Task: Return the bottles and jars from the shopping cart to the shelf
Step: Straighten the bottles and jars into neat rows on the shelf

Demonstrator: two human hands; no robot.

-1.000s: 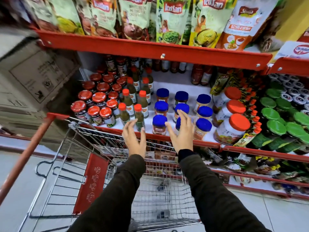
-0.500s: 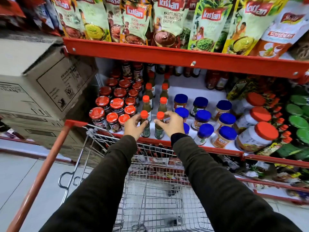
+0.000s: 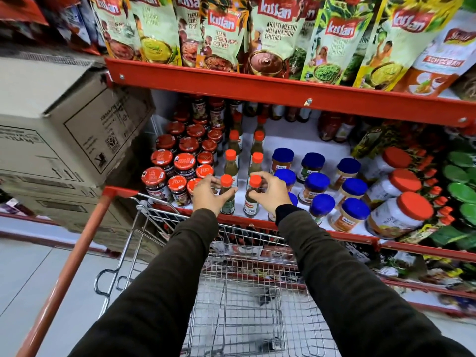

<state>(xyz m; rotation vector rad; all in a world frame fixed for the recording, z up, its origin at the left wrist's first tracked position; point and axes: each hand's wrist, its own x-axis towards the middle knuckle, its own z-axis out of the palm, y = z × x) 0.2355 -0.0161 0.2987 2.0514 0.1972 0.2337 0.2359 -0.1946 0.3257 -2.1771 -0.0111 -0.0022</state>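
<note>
Shopping cart (image 3: 239, 300) of bright wire metal; above it, shelf (image 3: 257, 86) of glossy red-painted metal; left of it, matt cardboard box (image 3: 51, 119); bottle caps (image 3: 226, 180) smooth plastic.

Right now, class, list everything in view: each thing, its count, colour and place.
Slim glass bottles with orange caps: two rows, middle shelf.
Dark jars with red lids: many, shelf's left end.
Blue-lidded jars: about ten, to the right.
Large orange-lidded plastic jars: three, further right.
Green-lidded jars: several, far right.
Chutney pouches: a row, top shelf.
Cardboard boxes: stacked, left.
Wire shopping cart: one, nothing in the visible basket.
Left hand, right hand: each on a front bottle.
</note>
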